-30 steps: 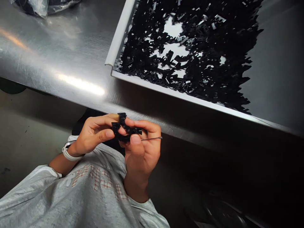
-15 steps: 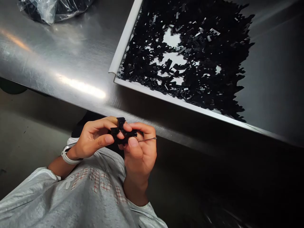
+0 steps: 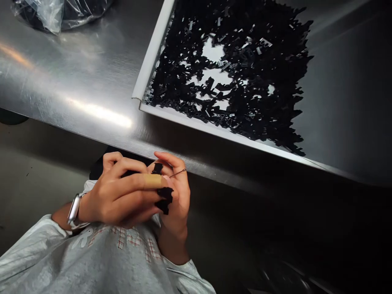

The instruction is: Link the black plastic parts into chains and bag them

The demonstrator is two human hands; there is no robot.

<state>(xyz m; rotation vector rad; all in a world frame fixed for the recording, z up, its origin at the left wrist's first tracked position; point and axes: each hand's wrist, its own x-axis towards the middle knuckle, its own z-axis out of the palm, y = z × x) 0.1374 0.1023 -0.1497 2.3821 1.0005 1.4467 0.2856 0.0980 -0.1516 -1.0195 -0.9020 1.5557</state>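
Note:
A jagged black plastic part [image 3: 165,198] sits between my two hands at the table's front edge, mostly covered by fingers. My left hand [image 3: 122,190] is turned back-up, its fingers closed over the part; one finger wears a tan bandage [image 3: 152,181]. My right hand [image 3: 179,196] has its palm turned toward the left hand and supports the part from the other side. A thin metal pick [image 3: 180,173] with a small looped end sticks out across the right fingers. More black plastic [image 3: 157,168] shows above the bandaged finger; whether it is the same piece, I cannot tell.
A white-rimmed tray [image 3: 196,118] on the steel table [image 3: 92,77] holds a spread of many small black plastic parts [image 3: 260,90]. Toward the back left lies a clear plastic bag [image 3: 52,16] with dark contents. The table's front edge runs just beyond my hands.
My left hand has rolled over, now showing its back and covering more of the black plastic part. The right hand has tilted, and the pick points more upward. The view has shifted slightly.

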